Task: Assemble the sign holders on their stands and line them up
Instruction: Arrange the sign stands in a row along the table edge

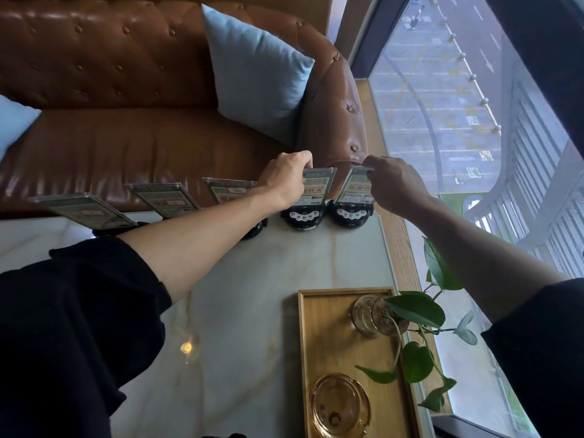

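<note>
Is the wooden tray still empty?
No: the wooden tray holds a glass vase with a leafy plant and an amber glass ashtray.

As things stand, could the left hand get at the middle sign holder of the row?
Probably yes: the left hand grips the neighbouring sign holder, and the middle sign holder stands right beside its forearm, nothing between.

The bare left forearm covers most of the black round stand under the third clear acrylic sign holder, and the left hand hides that holder's right edge. The print on the green-and-white sign cards is too small to read. The amber glass ashtray is cut off by the bottom edge, and the pale blue cushion by the left edge.
</note>
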Action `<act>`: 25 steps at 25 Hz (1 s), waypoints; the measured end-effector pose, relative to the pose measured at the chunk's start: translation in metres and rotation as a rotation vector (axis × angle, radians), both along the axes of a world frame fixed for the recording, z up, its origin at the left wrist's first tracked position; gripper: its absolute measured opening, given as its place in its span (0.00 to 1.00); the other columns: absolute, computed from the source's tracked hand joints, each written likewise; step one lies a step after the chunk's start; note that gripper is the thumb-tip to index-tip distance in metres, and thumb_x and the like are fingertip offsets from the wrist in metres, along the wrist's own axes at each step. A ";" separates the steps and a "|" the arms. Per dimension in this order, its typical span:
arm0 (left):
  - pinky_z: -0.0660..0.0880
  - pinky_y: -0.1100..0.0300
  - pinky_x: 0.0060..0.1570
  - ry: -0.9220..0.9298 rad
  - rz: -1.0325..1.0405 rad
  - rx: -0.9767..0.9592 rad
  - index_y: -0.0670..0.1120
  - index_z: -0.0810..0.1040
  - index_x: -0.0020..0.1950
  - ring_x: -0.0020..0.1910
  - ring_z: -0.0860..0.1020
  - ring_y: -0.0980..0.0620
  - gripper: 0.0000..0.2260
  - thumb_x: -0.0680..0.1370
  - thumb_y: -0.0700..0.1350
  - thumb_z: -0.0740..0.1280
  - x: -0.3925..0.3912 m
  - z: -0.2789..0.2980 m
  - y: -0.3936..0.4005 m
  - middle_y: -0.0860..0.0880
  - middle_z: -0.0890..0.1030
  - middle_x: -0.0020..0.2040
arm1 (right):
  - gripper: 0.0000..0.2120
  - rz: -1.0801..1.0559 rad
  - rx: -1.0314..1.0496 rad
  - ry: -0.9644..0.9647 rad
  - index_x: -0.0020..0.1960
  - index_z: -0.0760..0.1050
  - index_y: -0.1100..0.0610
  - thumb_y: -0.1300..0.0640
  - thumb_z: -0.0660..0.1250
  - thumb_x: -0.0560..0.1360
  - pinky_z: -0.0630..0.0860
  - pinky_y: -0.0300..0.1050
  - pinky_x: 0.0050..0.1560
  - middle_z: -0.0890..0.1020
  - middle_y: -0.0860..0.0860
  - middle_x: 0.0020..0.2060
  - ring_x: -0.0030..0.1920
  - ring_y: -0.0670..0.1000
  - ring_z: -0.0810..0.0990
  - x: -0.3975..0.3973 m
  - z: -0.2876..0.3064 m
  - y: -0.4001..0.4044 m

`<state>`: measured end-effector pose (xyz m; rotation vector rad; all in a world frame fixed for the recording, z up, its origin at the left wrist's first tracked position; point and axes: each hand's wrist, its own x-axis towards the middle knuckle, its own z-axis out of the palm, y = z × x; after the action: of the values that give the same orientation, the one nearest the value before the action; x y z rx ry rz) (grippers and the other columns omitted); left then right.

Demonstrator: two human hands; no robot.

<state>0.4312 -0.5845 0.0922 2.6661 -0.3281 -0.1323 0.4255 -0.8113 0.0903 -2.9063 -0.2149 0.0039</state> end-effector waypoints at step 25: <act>0.76 0.58 0.52 0.089 0.088 -0.045 0.50 0.82 0.59 0.54 0.80 0.49 0.17 0.70 0.48 0.73 0.008 0.045 0.082 0.47 0.83 0.56 | 0.15 0.031 0.151 -0.200 0.58 0.77 0.55 0.51 0.63 0.74 0.69 0.57 0.61 0.83 0.56 0.52 0.54 0.61 0.79 0.003 0.039 0.062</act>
<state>0.4394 -0.5021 0.1377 2.6157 -0.1823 -0.2128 0.4285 -0.7492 0.1296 -2.7506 -0.2808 -0.2857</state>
